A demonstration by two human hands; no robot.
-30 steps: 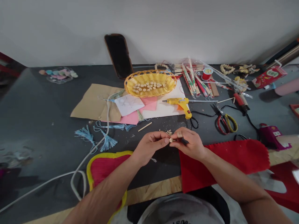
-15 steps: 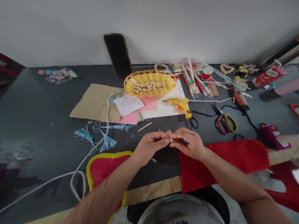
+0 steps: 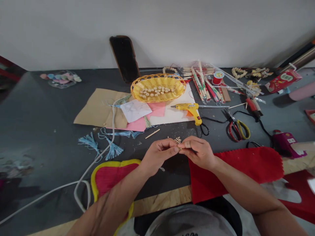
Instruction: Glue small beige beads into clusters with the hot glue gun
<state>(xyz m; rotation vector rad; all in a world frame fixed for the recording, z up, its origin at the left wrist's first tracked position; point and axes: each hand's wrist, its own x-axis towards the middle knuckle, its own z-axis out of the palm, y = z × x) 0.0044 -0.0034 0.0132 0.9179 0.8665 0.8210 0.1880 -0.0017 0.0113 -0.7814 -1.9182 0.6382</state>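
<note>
My left hand (image 3: 161, 153) and my right hand (image 3: 198, 151) meet fingertip to fingertip over the dark table. Both are closed in a pinch around a small pale bead cluster (image 3: 180, 148), mostly hidden by the fingers. Just beyond the fingertips lies a little pile of pale beads (image 3: 177, 140). A yellow woven basket (image 3: 157, 81) farther back holds several similar small clusters. Between the basket and my right hand rests a yellow glue gun (image 3: 188, 107), its nozzle pointing left.
Blue tassels (image 3: 114, 149) and a white cable (image 3: 98, 155) lie at the left. Scissors (image 3: 238, 128), a purple device (image 3: 286, 144) and red felt (image 3: 246, 167) are to the right. A phone (image 3: 124, 59) leans on the wall; wrapped sticks (image 3: 203, 83) lie behind the glue gun.
My right hand's fingers have shifted slightly down and left, closing over the bead cluster, which shows less than before. My left hand has barely moved.
</note>
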